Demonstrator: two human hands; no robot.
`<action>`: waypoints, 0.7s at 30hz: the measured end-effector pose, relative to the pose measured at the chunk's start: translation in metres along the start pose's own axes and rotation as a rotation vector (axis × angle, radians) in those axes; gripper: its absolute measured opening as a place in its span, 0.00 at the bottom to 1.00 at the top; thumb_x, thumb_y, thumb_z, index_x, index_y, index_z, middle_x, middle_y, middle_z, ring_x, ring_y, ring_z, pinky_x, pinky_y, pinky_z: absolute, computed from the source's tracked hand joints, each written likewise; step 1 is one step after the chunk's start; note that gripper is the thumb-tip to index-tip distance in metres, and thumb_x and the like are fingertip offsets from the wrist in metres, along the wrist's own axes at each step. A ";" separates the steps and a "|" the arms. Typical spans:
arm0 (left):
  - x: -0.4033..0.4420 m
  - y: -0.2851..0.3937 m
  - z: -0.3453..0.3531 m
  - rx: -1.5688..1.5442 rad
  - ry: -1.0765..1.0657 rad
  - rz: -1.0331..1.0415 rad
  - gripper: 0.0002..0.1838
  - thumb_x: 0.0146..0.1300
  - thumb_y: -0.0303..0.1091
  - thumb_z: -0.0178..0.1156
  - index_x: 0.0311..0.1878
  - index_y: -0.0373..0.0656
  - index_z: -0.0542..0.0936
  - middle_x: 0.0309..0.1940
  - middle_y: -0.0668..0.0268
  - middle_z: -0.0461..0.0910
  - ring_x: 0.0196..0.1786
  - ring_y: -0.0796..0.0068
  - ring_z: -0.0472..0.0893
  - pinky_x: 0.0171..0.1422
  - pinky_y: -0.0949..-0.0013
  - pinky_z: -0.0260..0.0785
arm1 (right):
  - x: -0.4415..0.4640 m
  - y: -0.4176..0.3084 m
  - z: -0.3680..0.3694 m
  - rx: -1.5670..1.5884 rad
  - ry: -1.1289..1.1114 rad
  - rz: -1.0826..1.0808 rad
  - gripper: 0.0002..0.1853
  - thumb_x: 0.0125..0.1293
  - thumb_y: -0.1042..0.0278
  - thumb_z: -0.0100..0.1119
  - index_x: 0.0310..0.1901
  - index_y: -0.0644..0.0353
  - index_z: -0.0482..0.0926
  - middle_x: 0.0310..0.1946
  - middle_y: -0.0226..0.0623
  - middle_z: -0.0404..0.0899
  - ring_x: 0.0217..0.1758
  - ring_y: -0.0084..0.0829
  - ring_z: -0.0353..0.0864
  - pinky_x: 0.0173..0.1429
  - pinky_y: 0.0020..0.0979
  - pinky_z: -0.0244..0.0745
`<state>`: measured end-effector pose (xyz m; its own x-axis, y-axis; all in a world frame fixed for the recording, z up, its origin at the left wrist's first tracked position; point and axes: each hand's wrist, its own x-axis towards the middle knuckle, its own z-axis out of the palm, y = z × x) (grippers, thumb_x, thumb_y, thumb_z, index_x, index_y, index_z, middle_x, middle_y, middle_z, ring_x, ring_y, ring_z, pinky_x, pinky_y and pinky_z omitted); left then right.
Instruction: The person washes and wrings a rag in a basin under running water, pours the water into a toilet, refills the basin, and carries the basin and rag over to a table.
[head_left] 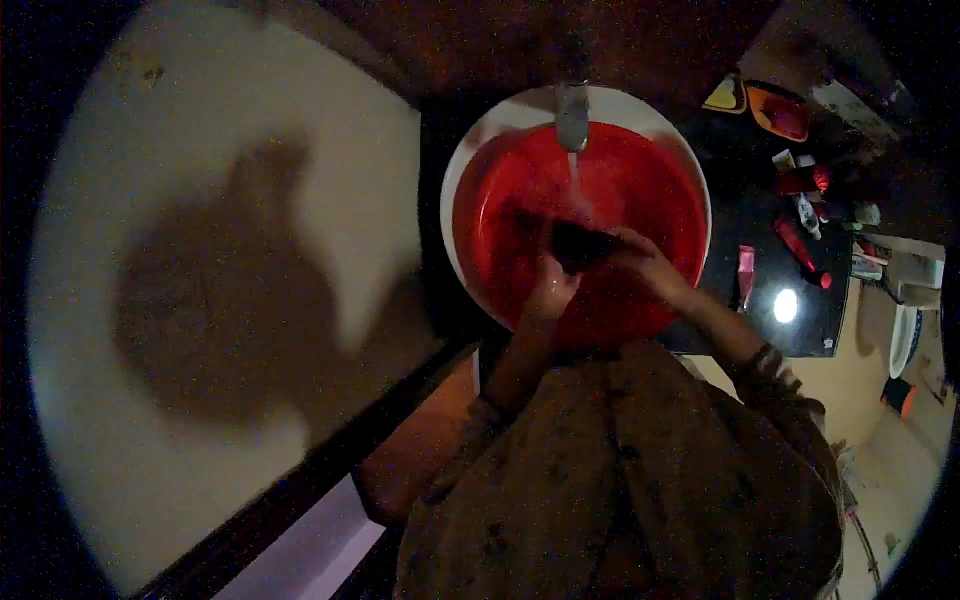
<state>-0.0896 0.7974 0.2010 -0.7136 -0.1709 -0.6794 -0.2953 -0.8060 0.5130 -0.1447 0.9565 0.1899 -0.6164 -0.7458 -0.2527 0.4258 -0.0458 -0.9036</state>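
A dark object point(580, 247), too dark to name, is held between both hands under a running tap point(572, 122). My left hand point(553, 288) grips it from the left and below, its fingers closed against it. From the right, my right hand point(643, 262) has its fingers pressed on the object's other side. Beneath them is a red basin point(490, 200) that sits inside a round white sink point(452, 200). Water falls from the tap beside the dark object.
On the dark counter point(720, 200) right of the sink lie a pink tube point(746, 272), a red bottle point(797, 245), several small tubes and an orange dish point(780, 112). A pale wall point(380, 120) with a shadow stands at the left.
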 end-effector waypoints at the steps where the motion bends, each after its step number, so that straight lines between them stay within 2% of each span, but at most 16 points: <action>1: -0.002 -0.004 0.006 0.136 0.080 0.119 0.20 0.65 0.43 0.47 0.53 0.38 0.69 0.54 0.55 0.68 0.56 0.60 0.68 0.60 0.63 0.60 | -0.009 0.002 -0.004 0.208 0.052 0.132 0.24 0.60 0.61 0.53 0.57 0.56 0.67 0.59 0.41 0.63 0.59 0.36 0.65 0.63 0.40 0.60; 2: -0.004 -0.008 0.012 0.271 0.162 0.240 0.19 0.64 0.43 0.49 0.51 0.39 0.71 0.53 0.55 0.69 0.55 0.60 0.69 0.58 0.62 0.61 | -0.015 0.004 -0.006 0.209 0.055 0.126 0.24 0.60 0.61 0.53 0.57 0.56 0.67 0.59 0.41 0.63 0.59 0.36 0.65 0.63 0.40 0.60; 4: -0.008 -0.015 0.022 0.548 0.319 0.486 0.16 0.63 0.42 0.51 0.46 0.39 0.74 0.51 0.56 0.71 0.53 0.59 0.70 0.55 0.60 0.63 | -0.022 0.010 -0.010 0.599 0.126 0.034 0.25 0.61 0.55 0.53 0.58 0.55 0.67 0.56 0.39 0.66 0.56 0.35 0.68 0.59 0.38 0.65; 5: -0.012 -0.019 0.026 0.557 0.309 0.486 0.16 0.63 0.42 0.51 0.46 0.39 0.74 0.51 0.56 0.71 0.53 0.59 0.70 0.55 0.60 0.63 | -0.020 0.016 -0.009 0.604 0.134 0.024 0.25 0.61 0.55 0.53 0.58 0.55 0.67 0.56 0.39 0.66 0.56 0.35 0.68 0.59 0.38 0.65; 7: -0.018 -0.028 0.034 1.162 0.199 1.106 0.13 0.59 0.38 0.57 0.41 0.39 0.74 0.49 0.54 0.70 0.51 0.56 0.70 0.55 0.58 0.62 | -0.007 0.025 -0.001 1.095 0.141 0.233 0.24 0.62 0.51 0.52 0.56 0.55 0.68 0.51 0.37 0.70 0.51 0.33 0.71 0.55 0.35 0.68; 8: -0.022 -0.027 0.038 1.237 0.129 1.217 0.13 0.57 0.37 0.60 0.40 0.38 0.74 0.48 0.51 0.69 0.51 0.53 0.70 0.54 0.58 0.63 | -0.002 0.019 0.004 1.105 0.148 0.231 0.24 0.62 0.51 0.52 0.56 0.55 0.68 0.51 0.37 0.70 0.51 0.33 0.71 0.55 0.35 0.68; 11: -0.046 -0.031 0.045 1.402 0.044 1.211 0.14 0.57 0.38 0.59 0.40 0.38 0.74 0.48 0.50 0.69 0.49 0.52 0.71 0.52 0.59 0.65 | 0.005 -0.009 0.026 1.171 0.103 0.281 0.23 0.62 0.49 0.51 0.54 0.54 0.69 0.47 0.35 0.73 0.47 0.31 0.73 0.51 0.33 0.71; 12: -0.047 -0.032 0.046 1.409 0.043 1.210 0.14 0.57 0.38 0.59 0.40 0.38 0.74 0.48 0.50 0.69 0.49 0.52 0.71 0.52 0.59 0.65 | 0.009 -0.009 0.030 1.019 0.210 0.159 0.21 0.63 0.50 0.51 0.52 0.54 0.70 0.45 0.34 0.73 0.46 0.30 0.73 0.49 0.32 0.71; 14: -0.042 -0.033 0.053 1.005 0.140 0.892 0.17 0.63 0.43 0.52 0.45 0.37 0.71 0.48 0.52 0.70 0.49 0.59 0.71 0.51 0.61 0.65 | 0.010 -0.031 0.050 0.527 0.538 -0.093 0.18 0.63 0.54 0.53 0.49 0.56 0.73 0.41 0.34 0.75 0.43 0.29 0.73 0.48 0.31 0.71; 15: -0.041 -0.030 0.056 0.803 0.186 0.732 0.19 0.65 0.45 0.49 0.48 0.37 0.69 0.48 0.54 0.70 0.49 0.62 0.72 0.51 0.62 0.66 | 0.012 -0.038 0.054 0.529 0.538 -0.086 0.18 0.63 0.54 0.53 0.49 0.56 0.73 0.41 0.34 0.75 0.43 0.29 0.73 0.48 0.31 0.71; 16: -0.039 -0.025 0.059 0.703 0.197 0.653 0.20 0.66 0.45 0.48 0.53 0.41 0.64 0.49 0.60 0.68 0.52 0.64 0.70 0.54 0.62 0.64 | 0.015 -0.041 0.057 0.337 0.589 -0.148 0.17 0.61 0.55 0.55 0.46 0.58 0.74 0.40 0.35 0.76 0.42 0.30 0.74 0.48 0.32 0.71; 17: -0.038 -0.023 0.062 0.701 0.206 0.647 0.20 0.66 0.45 0.48 0.53 0.41 0.64 0.49 0.60 0.68 0.52 0.64 0.70 0.54 0.62 0.64 | 0.017 -0.042 0.059 0.143 0.632 -0.209 0.17 0.59 0.56 0.58 0.44 0.60 0.76 0.38 0.37 0.76 0.41 0.31 0.74 0.48 0.32 0.70; 18: -0.035 -0.022 0.065 0.418 0.200 0.551 0.18 0.67 0.43 0.45 0.51 0.40 0.65 0.47 0.61 0.70 0.50 0.66 0.71 0.53 0.64 0.64 | 0.019 -0.041 0.058 0.143 0.627 -0.203 0.17 0.59 0.56 0.58 0.44 0.60 0.76 0.38 0.37 0.76 0.41 0.31 0.74 0.48 0.32 0.70; 19: -0.031 -0.021 0.066 0.136 0.191 0.450 0.17 0.68 0.42 0.42 0.50 0.40 0.67 0.45 0.61 0.71 0.48 0.69 0.71 0.52 0.66 0.65 | 0.021 -0.040 0.056 -0.088 0.645 -0.287 0.17 0.57 0.56 0.59 0.42 0.61 0.76 0.37 0.38 0.76 0.41 0.33 0.75 0.48 0.33 0.70; 20: -0.024 -0.025 0.058 0.133 0.198 0.446 0.17 0.68 0.42 0.42 0.50 0.40 0.67 0.45 0.61 0.71 0.48 0.69 0.71 0.52 0.66 0.65 | 0.023 -0.039 0.054 -0.321 0.658 -0.368 0.17 0.56 0.57 0.61 0.39 0.63 0.77 0.36 0.40 0.77 0.41 0.36 0.76 0.48 0.33 0.70; 21: -0.015 -0.031 0.043 0.029 0.008 0.443 0.16 0.68 0.42 0.42 0.49 0.41 0.68 0.45 0.63 0.71 0.48 0.71 0.72 0.52 0.67 0.65 | 0.024 -0.039 0.052 -0.320 0.653 -0.359 0.17 0.56 0.57 0.61 0.39 0.63 0.77 0.36 0.40 0.77 0.41 0.36 0.76 0.48 0.33 0.70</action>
<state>-0.0968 0.8493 0.2178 -0.7702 -0.5010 -0.3948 0.0198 -0.6375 0.7702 -0.1415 0.9054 0.2367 -0.9838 -0.1789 0.0098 -0.0204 0.0577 -0.9981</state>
